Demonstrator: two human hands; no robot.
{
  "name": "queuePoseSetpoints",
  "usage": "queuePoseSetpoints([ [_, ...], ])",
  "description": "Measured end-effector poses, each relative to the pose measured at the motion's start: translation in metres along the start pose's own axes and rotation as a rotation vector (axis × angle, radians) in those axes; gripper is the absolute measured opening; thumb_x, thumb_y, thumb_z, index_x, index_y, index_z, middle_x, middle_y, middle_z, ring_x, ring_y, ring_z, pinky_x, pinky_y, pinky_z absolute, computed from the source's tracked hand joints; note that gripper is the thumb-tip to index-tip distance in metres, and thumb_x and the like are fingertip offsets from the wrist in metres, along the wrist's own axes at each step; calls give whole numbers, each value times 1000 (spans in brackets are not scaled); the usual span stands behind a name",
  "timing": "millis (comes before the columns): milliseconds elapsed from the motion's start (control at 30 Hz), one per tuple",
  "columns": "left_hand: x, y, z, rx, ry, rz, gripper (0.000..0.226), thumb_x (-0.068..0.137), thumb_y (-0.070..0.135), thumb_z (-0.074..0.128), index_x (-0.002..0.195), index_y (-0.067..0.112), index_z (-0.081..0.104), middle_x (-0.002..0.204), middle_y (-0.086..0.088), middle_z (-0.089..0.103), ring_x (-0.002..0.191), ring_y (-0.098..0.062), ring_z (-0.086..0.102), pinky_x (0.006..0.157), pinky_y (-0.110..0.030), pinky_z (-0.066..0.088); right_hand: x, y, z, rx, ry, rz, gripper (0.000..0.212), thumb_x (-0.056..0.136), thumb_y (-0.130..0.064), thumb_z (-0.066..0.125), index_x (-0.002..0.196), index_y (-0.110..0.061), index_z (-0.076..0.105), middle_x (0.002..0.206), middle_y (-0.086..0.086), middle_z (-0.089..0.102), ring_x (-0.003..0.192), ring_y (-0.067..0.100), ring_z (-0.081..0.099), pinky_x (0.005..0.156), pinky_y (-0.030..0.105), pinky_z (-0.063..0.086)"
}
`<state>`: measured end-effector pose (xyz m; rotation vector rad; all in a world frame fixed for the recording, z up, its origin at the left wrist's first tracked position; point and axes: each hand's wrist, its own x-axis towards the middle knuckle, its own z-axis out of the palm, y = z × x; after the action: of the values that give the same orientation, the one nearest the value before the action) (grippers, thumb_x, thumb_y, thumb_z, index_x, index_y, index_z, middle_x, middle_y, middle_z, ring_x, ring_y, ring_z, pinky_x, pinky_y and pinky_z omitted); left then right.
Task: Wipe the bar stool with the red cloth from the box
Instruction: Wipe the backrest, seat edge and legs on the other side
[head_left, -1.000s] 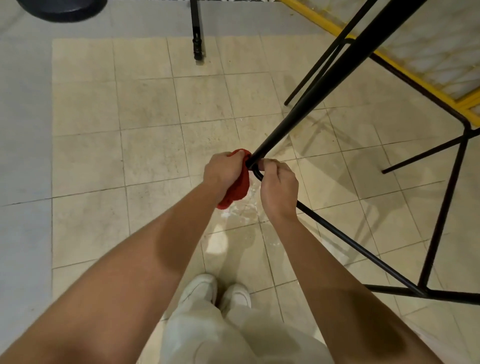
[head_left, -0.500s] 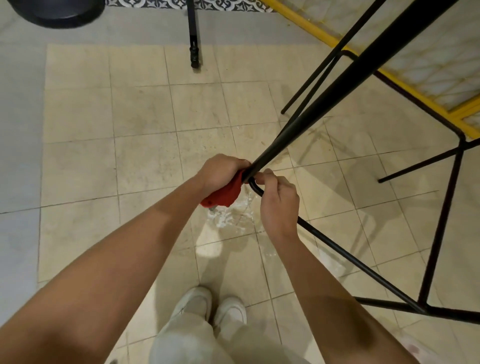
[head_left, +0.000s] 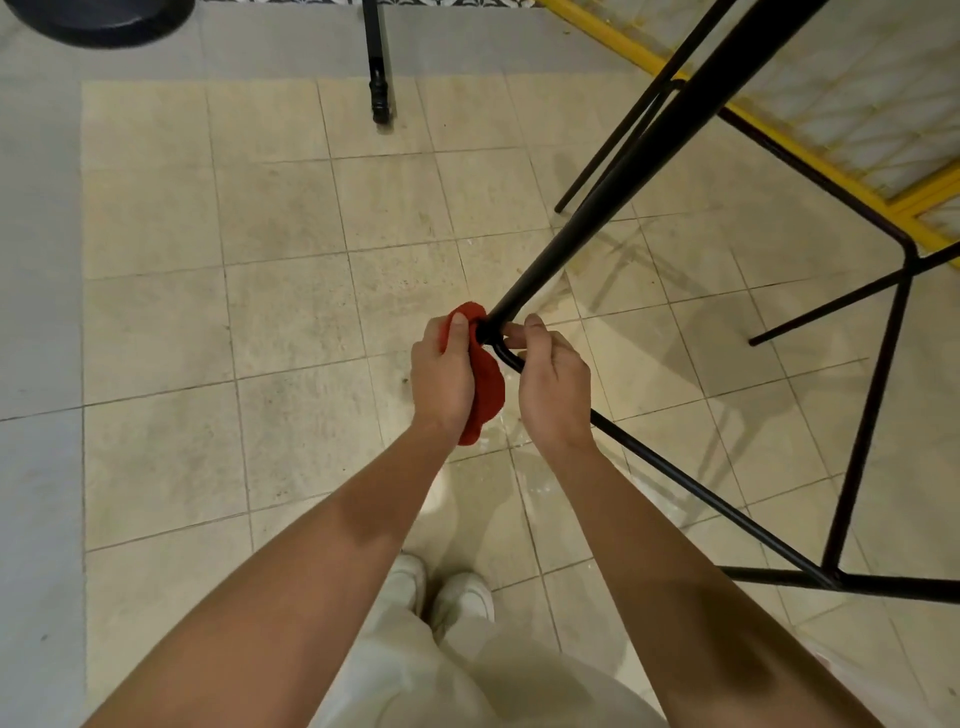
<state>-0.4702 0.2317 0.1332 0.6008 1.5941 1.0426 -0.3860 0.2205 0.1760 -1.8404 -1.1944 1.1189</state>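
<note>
Currently, the step in hand is judged to be wiping the frame of the black metal tube bar stool (head_left: 613, 208), specifically the bend where a long slanted leg turns into a lower rail.

Left hand (head_left: 444, 379): fingers closed around the crumpled red fabric cloth (head_left: 488, 387). The thumb lies along the top of the cloth, whose upper edge bulges out just beyond the thumb tip, touching the leg at the bend. The rest of the cloth hangs between palm and wrist, below the tube. Whether the cloth wraps fully around the tube cannot be told, since the hand covers that side.

Right hand (head_left: 553, 387): fingers curled narrowly around the tube just past the bend, thumb and forefinger pinching near the joint, directly opposite the left thumb. The lower rail emerges from beneath this palm and runs away towards a welded junction with an upright bar. This hand appears to steady the frame.

The box named in the task is not in view. The stool seat is also out of view; only legs and rails show, above a pale tiled floor (head_left: 291, 322) with whitish marks directly beneath the hands.

Next move, as a judgement: slide the cloth along the tube from the bend while the right hand braces the frame. Keep the cloth pressed around the tube so it does not slip off the narrow round section.
</note>
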Motion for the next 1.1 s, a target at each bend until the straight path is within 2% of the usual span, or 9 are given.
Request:
queuePoseSetpoints([
  [100,-1,3,12,-42,163,-261,39,96,41,38,119,12,52,116,-10,56,105,-27,57,92,-44,49,-1,-1,-3,36,-19,31,42,101,-36,33,109,-16,68,110,-2,64,97,3,55,71,-1,38],
  [233,-22,13,24,-381,73,-344,30,100,28,39,103,6,60,97,-11,63,95,-27,63,86,-41,54,0,-2,-3,62,-20,72,38,99,-39,34,103,-22,69,107,0,65,97,11,60,82,24,49],
  [333,-19,13,12,-532,-5,-531,26,100,27,39,105,9,57,101,-10,62,96,-25,61,93,-42,50,0,-4,-3,46,-13,52,38,100,-38,34,102,-23,69,107,-1,65,95,7,58,77,17,44],
  [500,-20,16,3,-618,-159,-761,28,99,28,36,100,11,59,82,-8,65,74,-23,60,63,-32,49,0,-2,-1,22,-1,52,37,99,-40,34,94,-26,67,105,-1,65,99,11,58,84,23,45],
  [633,-16,13,11,-679,-234,-789,32,96,28,38,86,13,64,69,-6,68,70,-22,63,58,-30,50,2,3,2,13,8,24,32,97,-41,36,78,-38,63,103,-3,66,106,16,57,98,38,45],
  [767,-19,5,13,-782,-285,-701,32,95,26,37,86,12,64,75,-6,67,69,-22,65,60,-30,51,3,5,0,5,-2,27,37,94,-44,35,93,-29,68,103,-3,65,106,17,57,98,41,44],
  [867,-24,-1,7,-767,-345,-637,34,95,28,37,84,12,64,70,-6,66,60,-23,63,54,-29,49,2,5,-2,7,-26,28,36,98,-40,34,98,-30,69,106,-4,66,107,13,57,99,36,44],
  [967,-25,-5,3,-773,-336,-607,33,95,26,38,86,10,65,77,-9,62,68,-24,59,61,-32,47,1,3,-6,32,-49,23,35,100,-36,35,97,-28,69,109,-3,66,105,8,59,96,26,43],
  [1100,-26,-9,-13,-608,-301,-512,33,94,22,35,90,4,62,59,-14,56,51,-28,55,50,-27,49,-1,0,-8,30,-73,21,38,101,-34,34,107,-20,68,114,0,64,108,7,55,89,16,34],
])
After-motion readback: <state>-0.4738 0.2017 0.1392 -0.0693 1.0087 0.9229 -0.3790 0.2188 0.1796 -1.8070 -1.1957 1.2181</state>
